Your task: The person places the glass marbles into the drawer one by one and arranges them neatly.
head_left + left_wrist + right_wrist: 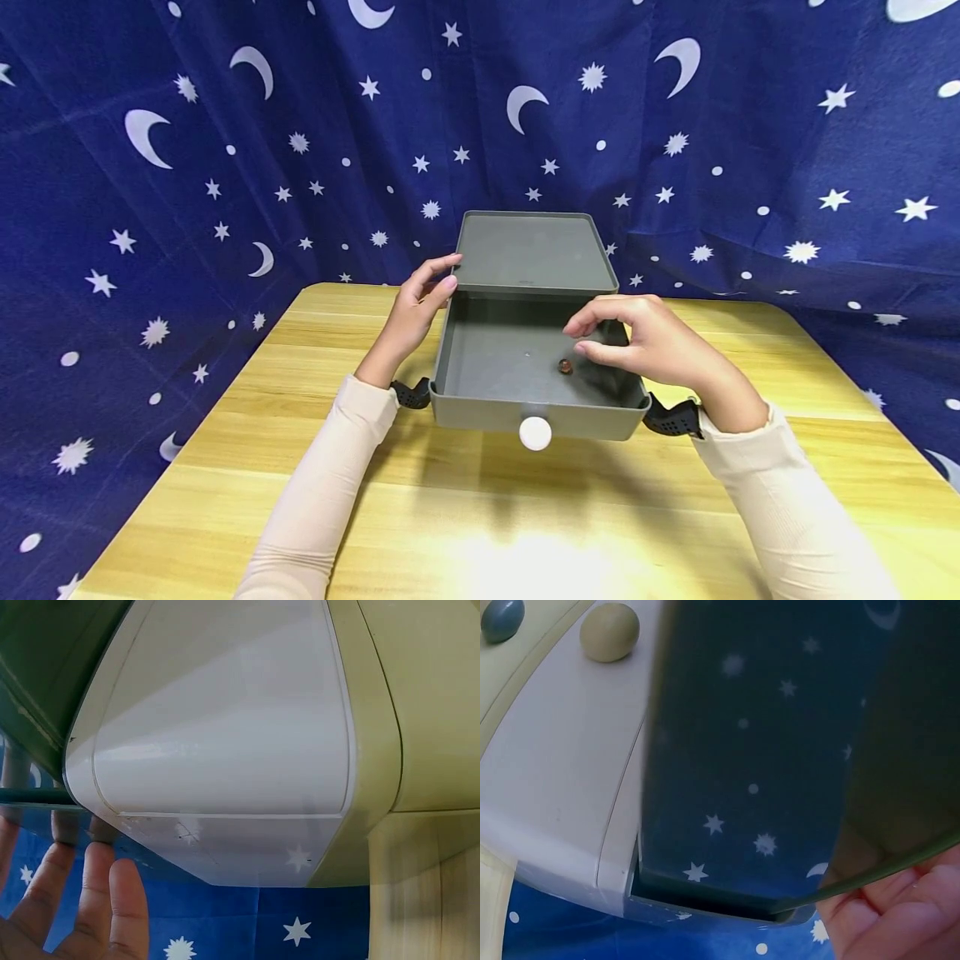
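A grey drawer (pixel 480 414) with a round white knob (pixel 536 433) stands pulled out from a small chest of drawers. On the drawer floor lies a small, round, shiny brown thing (pixel 565 367), too small to identify for certain. My right hand (pixel 645 333) hovers above the drawer's right side, near the brown thing. Its thumb and fingers are bent and apart, with nothing visible between them. At the chest's upper left side, my left hand (pixel 416 308) touches the edge near the lid-like grey top (pixel 536 250). The left fingers (pixel 129 907) look straight in the left wrist view.
The wooden table (pixel 247 467) holds the chest. A dark blue curtain (pixel 337 125) with white moons and stars hangs behind. Below the open drawer, the right wrist view shows a white section with a cream knob (pixel 610 632) and a blue knob (pixel 502 619).
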`<state>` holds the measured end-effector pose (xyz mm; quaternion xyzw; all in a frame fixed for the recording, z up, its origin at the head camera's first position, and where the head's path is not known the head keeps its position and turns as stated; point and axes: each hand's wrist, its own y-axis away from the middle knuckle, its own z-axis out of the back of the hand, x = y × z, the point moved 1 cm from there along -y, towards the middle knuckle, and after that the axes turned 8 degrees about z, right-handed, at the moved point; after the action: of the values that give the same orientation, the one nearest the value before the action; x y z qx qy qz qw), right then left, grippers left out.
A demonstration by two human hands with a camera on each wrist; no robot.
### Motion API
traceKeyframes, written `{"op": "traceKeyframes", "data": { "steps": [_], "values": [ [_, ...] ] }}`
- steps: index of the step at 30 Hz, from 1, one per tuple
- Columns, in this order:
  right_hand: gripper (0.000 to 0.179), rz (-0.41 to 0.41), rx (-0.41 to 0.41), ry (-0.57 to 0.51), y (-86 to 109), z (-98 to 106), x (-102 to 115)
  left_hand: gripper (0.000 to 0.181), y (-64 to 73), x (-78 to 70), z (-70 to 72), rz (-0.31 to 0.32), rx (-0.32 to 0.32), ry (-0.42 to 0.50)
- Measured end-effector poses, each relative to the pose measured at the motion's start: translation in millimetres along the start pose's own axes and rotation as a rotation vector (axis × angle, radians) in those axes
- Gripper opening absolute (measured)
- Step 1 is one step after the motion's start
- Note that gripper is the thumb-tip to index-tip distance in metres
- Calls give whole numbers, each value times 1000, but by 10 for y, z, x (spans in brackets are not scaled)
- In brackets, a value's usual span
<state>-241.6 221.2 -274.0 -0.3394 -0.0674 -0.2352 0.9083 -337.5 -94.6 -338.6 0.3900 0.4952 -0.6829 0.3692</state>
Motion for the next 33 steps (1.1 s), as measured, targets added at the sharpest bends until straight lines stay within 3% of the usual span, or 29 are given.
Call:
{"op": "traceKeyframes", "data": {
  "steps": [8, 21, 28, 33],
  "values": [
    [22, -10, -28, -22, 15, -7, 8, 46, 0, 9, -3, -3, -1, -6],
    [29, -15, -228, -116, 128, -28, 20, 46, 4, 6, -18, 3, 4, -3],
    [39, -13, -337, -265, 216, 35, 65, 45, -8, 1, -9, -3, 0, -8],
    [36, -25, -415, -381, 304, 85, 75, 45, -5, 8, 3, 0, 1, -9]
  ]
}}
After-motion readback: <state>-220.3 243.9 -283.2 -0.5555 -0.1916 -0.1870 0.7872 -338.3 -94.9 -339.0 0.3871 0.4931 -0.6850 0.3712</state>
